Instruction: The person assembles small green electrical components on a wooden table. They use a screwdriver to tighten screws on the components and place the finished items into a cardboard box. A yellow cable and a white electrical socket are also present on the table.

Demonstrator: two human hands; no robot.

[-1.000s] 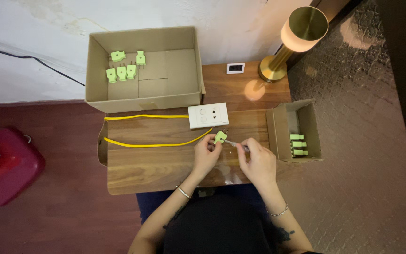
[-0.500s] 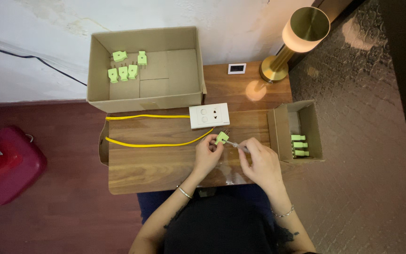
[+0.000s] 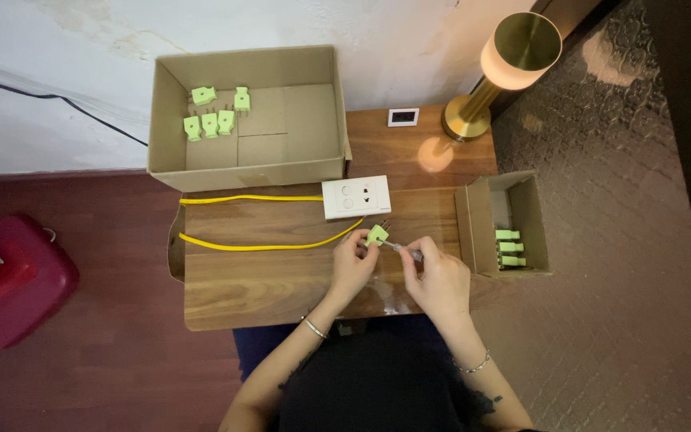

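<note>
Left hand: left hand [image 3: 353, 260] pinches the green plug [image 3: 376, 235] at its fingertips, thumb and forefinger closed on the plug body, lifted just off the table [image 3: 265, 284].
Right hand: right hand [image 3: 440, 276] is curled around a slim screwdriver [image 3: 401, 248], its tip meeting the plug just beyond the left fingertips.
Plug: small, pale green, moulded plastic by the look of it; its metal prongs point away from the hands, toward the white socket plate [image 3: 361, 198].
Cable: yellow cable [image 3: 265, 242] runs away to the left hand's far side, then loops back along the table to the socket plate.
Handling: I judge the plug light and rigid, smooth enough to twist under tool pressure; the cable looks springy and may tug sideways.
Where to hold: best on the flat sides of the body, clear of the prongs and the spot where the tool bears.
Beyond the right hand: small cardboard box [image 3: 505, 224] open on its side, more green plugs [image 3: 508, 248] stacked inside.
Beyond the left hand: large cardboard box [image 3: 249, 116] at the far edge, five green plugs [image 3: 216, 112] loose in its far left corner.
Also there: brass lamp [image 3: 505, 64], lit, past the socket plate.
</note>
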